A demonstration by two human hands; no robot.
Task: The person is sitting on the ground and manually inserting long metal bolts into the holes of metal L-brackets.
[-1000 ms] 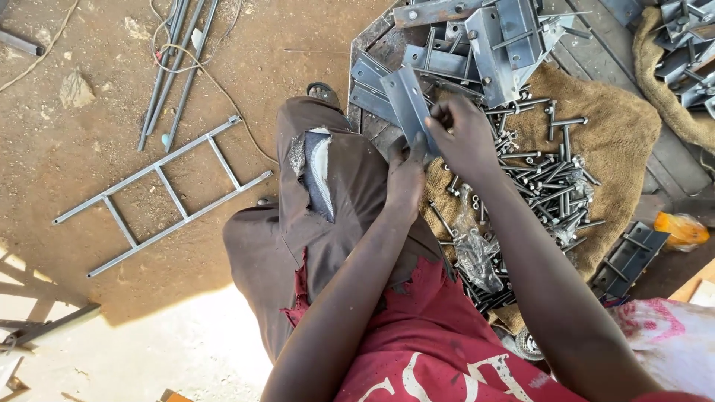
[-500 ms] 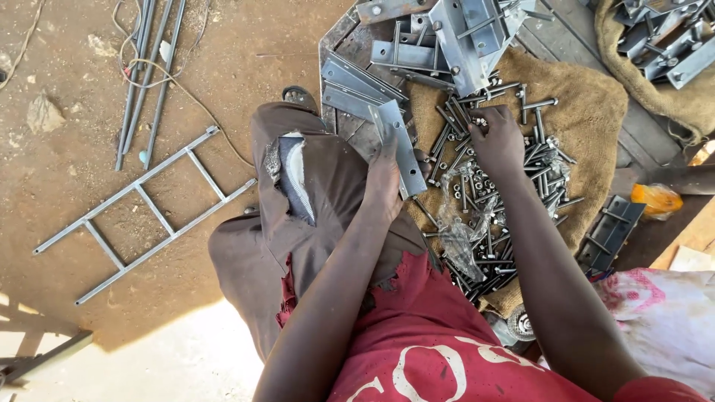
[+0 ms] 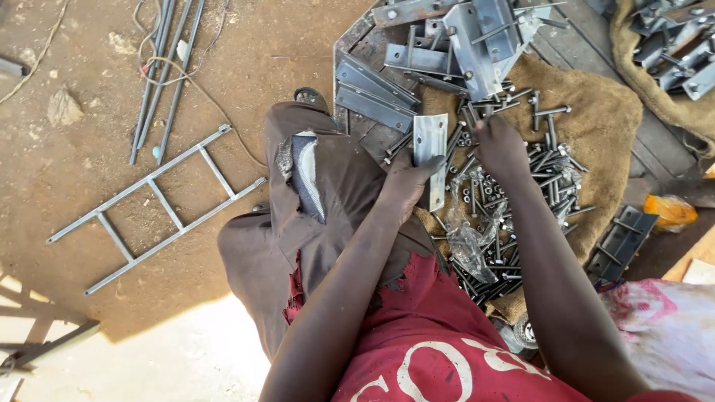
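1. At the left of the frame, a ladder frame point(image 3: 153, 205) and loose rods point(image 3: 160, 71) lie on bare dirt, well apart from both hands; they play no part in the step and are best left alone.
2. At centre frame, the left hand point(image 3: 406, 182) has its fingers closed round the lower edge of a flat grey plate point(image 3: 430, 152), thumb across its face. The plate stands nearly upright over the torn trouser knee point(image 3: 313, 179). A firm grip low down keeps the plate's upper holes clear.
3. Right of centre, the right hand point(image 3: 500, 149) hangs palm down over the bolts point(image 3: 521, 193) spread on the burlap point(image 3: 603, 112). Its fingertips point away from the camera and are hidden, so I cannot tell whether they pinch a bolt or are open.
4. To do it well, I judge the right hand should lift one bolt by its shank, not rake the heap, and bring it square to the plate.
5. At the top of the frame, stacked brackets point(image 3: 477, 33) crowd the bolts; reaching low avoids knocking them.
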